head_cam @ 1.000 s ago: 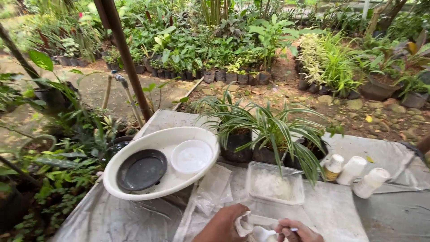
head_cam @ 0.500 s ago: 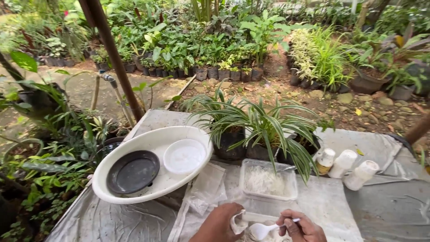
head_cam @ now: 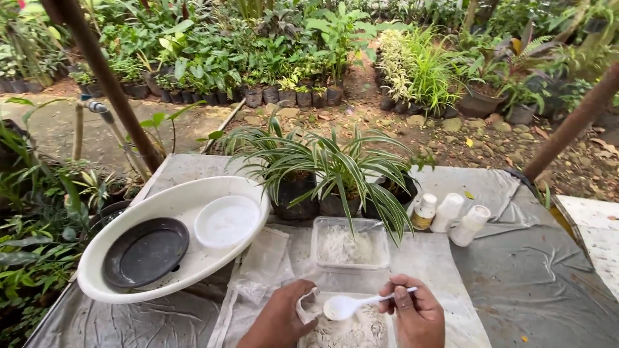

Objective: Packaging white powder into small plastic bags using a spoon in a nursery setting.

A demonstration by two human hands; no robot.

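Observation:
My right hand (head_cam: 412,316) grips a white plastic spoon (head_cam: 354,304) by its handle, its bowl pointing left over a clear bag of white powder (head_cam: 348,330) at the bottom edge. My left hand (head_cam: 284,319) pinches the bag's open rim at its left side. Just beyond them stands a clear rectangular tub (head_cam: 349,243) holding more white powder. Behind the tub grow striped spider plants in black pots (head_cam: 322,174).
A large white oval basin (head_cam: 122,283) at left holds a black saucer (head_cam: 145,252) and a white round lid (head_cam: 227,222). Three small white bottles (head_cam: 449,214) stand at right. Empty clear bags (head_cam: 261,261) lie on the grey-covered table (head_cam: 535,283). Wooden poles (head_cam: 103,77) and potted plants surround it.
The view has tilted down, bringing both hands fuller into the frame. The spoon in my right hand now lies level over the open bag.

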